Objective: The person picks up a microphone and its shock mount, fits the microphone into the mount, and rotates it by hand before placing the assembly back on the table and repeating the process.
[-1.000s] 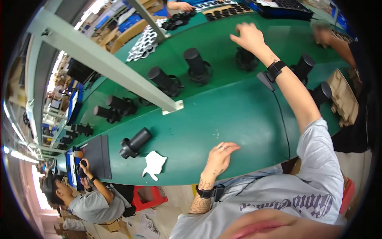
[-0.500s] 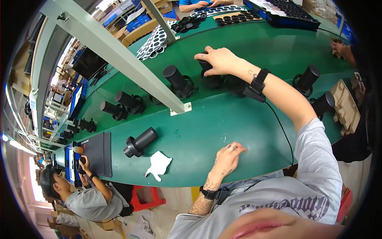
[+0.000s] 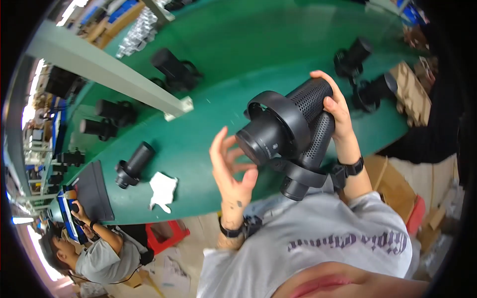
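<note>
Now, from my remote seat, I see the right hand [image 3: 339, 109] clamped around the perforated end of one black microphone [image 3: 284, 120], a second microphone [image 3: 308, 156] close beneath it, over the green table's [image 3: 194, 149] near side. Apart from it, the left hand [image 3: 232, 171] spreads its fingers just left of the first one's base [image 3: 256, 141]; contact I cannot tell. I'd cradle that base and keep the ring mounts [image 3: 298, 130] from knocking.
</note>
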{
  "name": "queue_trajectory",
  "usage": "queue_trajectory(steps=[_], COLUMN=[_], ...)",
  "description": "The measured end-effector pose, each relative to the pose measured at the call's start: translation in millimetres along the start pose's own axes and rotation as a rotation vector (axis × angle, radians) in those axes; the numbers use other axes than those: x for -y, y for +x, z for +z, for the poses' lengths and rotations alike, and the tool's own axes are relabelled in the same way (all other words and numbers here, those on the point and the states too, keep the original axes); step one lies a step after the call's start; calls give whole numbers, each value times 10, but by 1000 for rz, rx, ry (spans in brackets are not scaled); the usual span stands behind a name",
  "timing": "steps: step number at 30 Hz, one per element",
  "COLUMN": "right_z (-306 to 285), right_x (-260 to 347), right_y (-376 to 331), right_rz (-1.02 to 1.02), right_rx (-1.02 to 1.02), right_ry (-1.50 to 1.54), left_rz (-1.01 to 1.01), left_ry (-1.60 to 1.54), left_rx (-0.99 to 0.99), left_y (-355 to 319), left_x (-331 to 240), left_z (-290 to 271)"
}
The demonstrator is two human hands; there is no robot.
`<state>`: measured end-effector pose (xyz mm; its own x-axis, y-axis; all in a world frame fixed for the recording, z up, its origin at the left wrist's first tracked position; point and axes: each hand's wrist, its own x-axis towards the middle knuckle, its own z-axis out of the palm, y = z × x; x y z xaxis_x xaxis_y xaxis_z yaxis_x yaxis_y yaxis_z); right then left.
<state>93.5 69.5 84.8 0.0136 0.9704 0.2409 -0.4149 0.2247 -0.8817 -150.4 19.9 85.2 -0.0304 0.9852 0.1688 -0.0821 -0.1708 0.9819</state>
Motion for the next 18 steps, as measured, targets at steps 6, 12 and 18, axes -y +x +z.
queue_trajectory(steps=[6,12,18], right_z=[-132,-91,-147], right_x=[-303,-308,-304], right_y=[-533,-536,-573], right_rz=[96,137,215], right_rx=[-103,-21,50], right_ry=[213,260,201], left_rz=[196,361,529], left_ry=[332,467,604], left_rx=[154,70,211], left_y=[-127,-259,-316], left_x=[-252,-343,-436], left_z=[154,234,272])
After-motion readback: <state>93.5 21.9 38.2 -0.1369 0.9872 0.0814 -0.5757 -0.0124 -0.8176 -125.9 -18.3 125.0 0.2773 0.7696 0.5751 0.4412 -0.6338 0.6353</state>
